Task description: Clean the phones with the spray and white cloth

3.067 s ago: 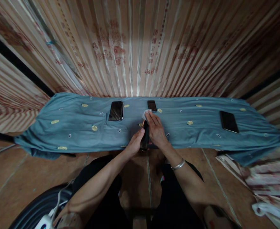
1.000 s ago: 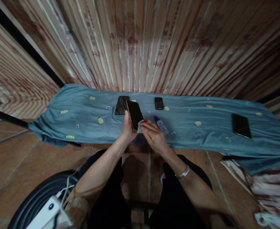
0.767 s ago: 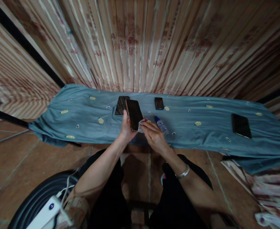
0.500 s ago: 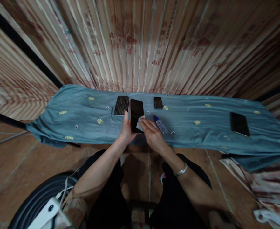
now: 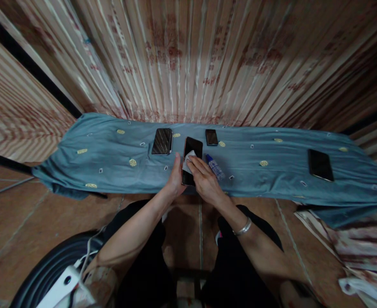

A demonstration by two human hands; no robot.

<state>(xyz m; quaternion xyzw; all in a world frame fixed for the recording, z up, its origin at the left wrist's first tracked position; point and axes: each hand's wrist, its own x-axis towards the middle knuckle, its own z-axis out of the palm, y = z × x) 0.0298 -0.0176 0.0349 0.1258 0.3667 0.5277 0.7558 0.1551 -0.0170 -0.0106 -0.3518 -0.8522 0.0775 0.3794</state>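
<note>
Right hand [image 5: 204, 176]: the fingers are together and bent over a white wipe [image 5: 187, 160], holding it against the screen of the held phone [image 5: 195, 146]. The thumb is hidden. Left hand [image 5: 175, 179]: grips the same phone by its left long edge, thumb uppermost; the remaining fingers are concealed beneath.

Change: half a second earlier, the wipe covered the lower right of the screen; it now lies across the middle, reaching the left edge. The phone has shifted rightward, widening its gap from the left device [image 5: 161, 141]. This suggests a wiping stroke across the glass, with the surface only partly covered.

Phone position: between both hands, over the near half of the blue cloth [image 5: 239, 167]. Contact with the cloth cannot be determined.

Count, outward from the hands:
- Wipe: one.
- Held phone: one.
- Bottle [image 5: 216, 167]: one, blue-capped, lying on its side just right of the phone.
- Other dark-screened devices: three, lying flat: the left device, the small device [image 5: 212, 137] behind the bottle, and the right device [image 5: 320, 165], well apart.
- Bracelet [image 5: 243, 226]: one, right wrist.
- Black coil [image 5: 55, 252]: one, lower left.
</note>
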